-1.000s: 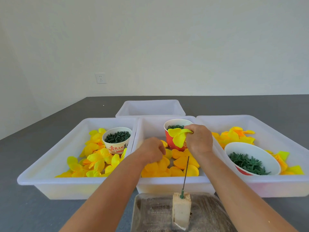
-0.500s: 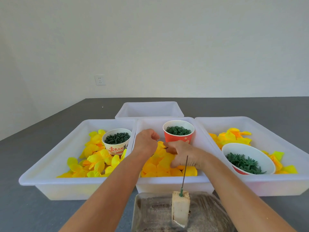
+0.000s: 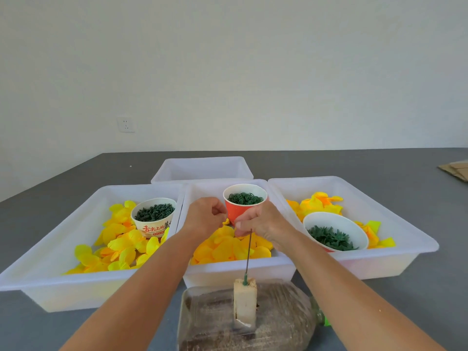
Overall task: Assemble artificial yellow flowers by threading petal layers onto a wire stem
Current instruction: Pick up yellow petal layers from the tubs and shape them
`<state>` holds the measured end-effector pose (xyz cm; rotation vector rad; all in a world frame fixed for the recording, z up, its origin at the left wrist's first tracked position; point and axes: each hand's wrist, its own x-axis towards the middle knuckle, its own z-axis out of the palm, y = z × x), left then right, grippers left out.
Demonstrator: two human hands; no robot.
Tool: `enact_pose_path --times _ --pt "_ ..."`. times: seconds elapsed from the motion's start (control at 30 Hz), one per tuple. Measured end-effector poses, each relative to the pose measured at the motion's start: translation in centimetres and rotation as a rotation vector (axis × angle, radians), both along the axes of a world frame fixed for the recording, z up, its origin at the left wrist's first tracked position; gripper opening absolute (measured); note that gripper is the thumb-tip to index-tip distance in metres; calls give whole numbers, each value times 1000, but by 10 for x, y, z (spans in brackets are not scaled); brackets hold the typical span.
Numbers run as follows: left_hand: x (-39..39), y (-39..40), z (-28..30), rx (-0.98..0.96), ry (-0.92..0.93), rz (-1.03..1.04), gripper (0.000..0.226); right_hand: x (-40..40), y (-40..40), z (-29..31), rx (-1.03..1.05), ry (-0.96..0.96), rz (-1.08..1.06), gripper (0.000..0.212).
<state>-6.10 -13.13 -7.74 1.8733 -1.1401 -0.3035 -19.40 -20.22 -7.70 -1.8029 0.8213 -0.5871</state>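
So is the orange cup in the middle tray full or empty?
Nearly full. The orange cup stands upright in the middle tray, and dark green rings fill it close to the rim.

Both hands (image 3: 234, 219) meet atop the wire stem (image 3: 248, 257) (pinching, seemingly, a petal).

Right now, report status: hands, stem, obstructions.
Left hand curled, contents unclear. Right hand pinches something yellow at the wire stem tip. Stem upright in block. Nothing blocking it.

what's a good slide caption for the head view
Both hands meet above the middle bin's yellow petals, at the wire stem's tip.
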Motion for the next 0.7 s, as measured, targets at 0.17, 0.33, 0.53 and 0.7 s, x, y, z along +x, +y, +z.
enact_pose_path --times 0.17,0.33,0.53,0.7 --pt "-9 0 6 -48 -12 -30 14 -4 3 0 -11 8 -29 15" --pt "-25 -13 22 -77 -109 -80 10 -19 -6 17 -39 -37 -76 22" --pt "-54 -50 41 -139 -164 -197 14 -56 -43 38 -43 -175 -213 13" --pt "-64 -79 35 -192 -91 -258 9 -94 -97 35 -95 -176 -542 15"
